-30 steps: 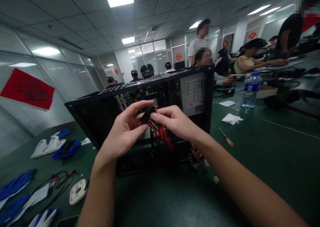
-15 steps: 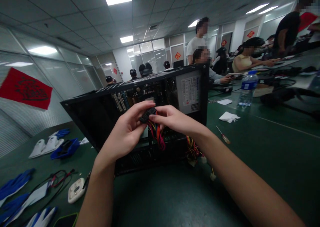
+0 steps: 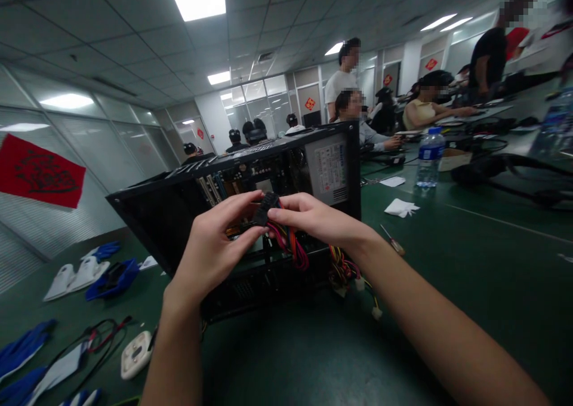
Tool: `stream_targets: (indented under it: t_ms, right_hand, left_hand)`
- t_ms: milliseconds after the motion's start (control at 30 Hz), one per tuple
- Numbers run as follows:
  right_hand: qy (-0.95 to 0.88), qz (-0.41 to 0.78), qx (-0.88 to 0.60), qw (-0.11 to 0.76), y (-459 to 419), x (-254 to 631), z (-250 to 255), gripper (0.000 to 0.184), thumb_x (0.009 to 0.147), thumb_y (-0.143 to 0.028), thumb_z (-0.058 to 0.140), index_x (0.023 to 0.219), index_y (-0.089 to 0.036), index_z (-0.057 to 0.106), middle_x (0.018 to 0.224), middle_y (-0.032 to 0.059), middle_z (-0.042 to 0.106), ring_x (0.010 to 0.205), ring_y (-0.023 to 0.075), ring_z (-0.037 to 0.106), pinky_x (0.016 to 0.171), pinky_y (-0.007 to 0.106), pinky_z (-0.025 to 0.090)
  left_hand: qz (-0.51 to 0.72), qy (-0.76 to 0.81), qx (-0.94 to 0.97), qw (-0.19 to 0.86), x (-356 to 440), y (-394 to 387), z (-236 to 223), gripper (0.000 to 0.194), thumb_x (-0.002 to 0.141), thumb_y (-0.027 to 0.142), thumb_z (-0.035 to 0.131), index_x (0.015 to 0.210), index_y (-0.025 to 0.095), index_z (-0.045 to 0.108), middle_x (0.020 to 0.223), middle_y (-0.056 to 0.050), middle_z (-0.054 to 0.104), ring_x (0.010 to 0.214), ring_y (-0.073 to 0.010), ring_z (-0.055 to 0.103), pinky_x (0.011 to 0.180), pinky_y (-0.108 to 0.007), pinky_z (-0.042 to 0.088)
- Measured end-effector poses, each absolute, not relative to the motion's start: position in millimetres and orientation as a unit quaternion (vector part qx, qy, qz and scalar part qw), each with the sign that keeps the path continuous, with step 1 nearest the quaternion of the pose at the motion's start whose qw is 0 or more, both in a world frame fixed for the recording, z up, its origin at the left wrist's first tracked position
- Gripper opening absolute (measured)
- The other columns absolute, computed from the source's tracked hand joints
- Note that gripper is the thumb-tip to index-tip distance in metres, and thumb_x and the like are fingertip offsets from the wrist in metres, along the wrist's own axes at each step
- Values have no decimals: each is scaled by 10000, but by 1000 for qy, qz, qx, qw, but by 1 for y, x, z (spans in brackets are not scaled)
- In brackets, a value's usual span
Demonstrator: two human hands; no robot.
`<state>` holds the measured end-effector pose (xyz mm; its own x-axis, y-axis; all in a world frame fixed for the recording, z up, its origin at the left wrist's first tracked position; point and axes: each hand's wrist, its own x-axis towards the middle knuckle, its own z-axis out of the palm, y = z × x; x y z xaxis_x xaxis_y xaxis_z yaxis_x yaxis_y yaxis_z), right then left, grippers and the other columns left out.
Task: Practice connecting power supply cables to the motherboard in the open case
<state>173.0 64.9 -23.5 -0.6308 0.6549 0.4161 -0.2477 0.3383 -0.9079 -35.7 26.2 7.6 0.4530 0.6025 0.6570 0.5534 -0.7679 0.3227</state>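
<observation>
An open black computer case (image 3: 165, 209) stands on the green table (image 3: 470, 263), its power supply (image 3: 331, 167) at the right end. In front of the opening, my left hand (image 3: 215, 251) and my right hand (image 3: 313, 218) both pinch a black power connector (image 3: 265, 206). A bundle of red, orange and yellow wires (image 3: 290, 245) hangs from the connector down into the case. More wires with white plugs (image 3: 353, 274) spill out at the case's lower right.
A screwdriver (image 3: 391, 240), white tissues (image 3: 400, 207) and a water bottle (image 3: 427, 158) lie to the right. Blue and white gloves (image 3: 89, 271), cables and a small white device (image 3: 136, 353) lie at left. Several people sit and stand at the far end.
Both hands keep their grip on the connector, drifting slightly left. The view has shifted, so the case appears a little farther left and lower.
</observation>
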Motion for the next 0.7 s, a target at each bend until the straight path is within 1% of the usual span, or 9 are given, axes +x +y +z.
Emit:
stream_targets:
  t_ms: [67, 167, 300, 400, 467, 533, 600, 700]
  right_hand:
    - [-713, 558, -134, 404, 59, 171, -22, 332, 916, -463, 642, 902, -134, 598, 780, 6, 625, 643, 95, 580, 615, 223, 485]
    - [-728, 544, -137, 394, 49, 170, -19, 286, 954, -434, 593, 948, -148, 567, 817, 2, 623, 673, 100, 594, 654, 237, 512]
    - [-765, 500, -172, 368, 33, 167, -15, 249, 987, -408, 532, 1020, -162, 553, 830, -2, 627, 690, 116, 595, 657, 253, 517]
    - [-803, 429, -211, 357, 22, 162, -15, 218, 963, -373, 572, 1042, -171, 566, 872, 16, 650, 769, 156, 616, 707, 287, 524]
    - [-814, 365, -243, 381, 18, 157, -17, 218, 932, -333, 610, 1079, -176, 573, 940, 39, 668, 872, 198, 624, 787, 327, 519]
    - [-814, 314, -276, 402, 17, 152, -20, 243, 915, -294, 614, 1123, -176, 572, 998, 61, 674, 949, 231, 614, 852, 363, 499]
    - [-816, 295, -293, 403, 17, 148, -22, 249, 913, -267, 591, 1142, -171, 571, 1017, 71, 675, 967, 241, 606, 882, 381, 482]
    - [-819, 299, -290, 395, 15, 143, -21, 243, 921, -247, 546, 1149, -167, 566, 1008, 59, 673, 968, 232, 594, 896, 383, 470]
  left_hand:
    - [378, 342, 860, -7, -38, 26, 10, 501, 842, 352, 734, 1311, 204, 641, 1271, -103, 685, 1130, -284, 670, 1023, -450, 542]
    - [362, 336, 869, -17, -40, 24, 13, 543, 844, 365, 728, 1349, 203, 610, 1263, -107, 689, 1085, -276, 689, 983, -444, 562]
    - [337, 320, 885, -1, -42, 17, 17, 598, 847, 333, 717, 1408, 218, 546, 1352, -113, 636, 1153, -274, 657, 1002, -432, 547]
    - [311, 304, 901, -12, -44, 13, 19, 526, 852, 280, 697, 1360, 217, 579, 1331, -103, 646, 1193, -265, 631, 1031, -405, 524]
    - [305, 300, 903, -30, -45, 13, 19, 465, 858, 238, 670, 1316, 215, 601, 1302, -96, 658, 1190, -255, 629, 1033, -387, 519]
    - [302, 298, 904, -55, -47, 15, 19, 443, 854, 200, 651, 1293, 212, 604, 1292, -93, 655, 1188, -248, 626, 1032, -377, 514]
    - [295, 294, 905, -82, -49, 15, 18, 442, 846, 175, 643, 1284, 213, 603, 1285, -91, 651, 1182, -243, 625, 1028, -371, 513]
    - [286, 296, 904, -116, -51, 11, 18, 448, 842, 169, 642, 1285, 220, 598, 1281, -88, 648, 1170, -241, 628, 1015, -368, 518]
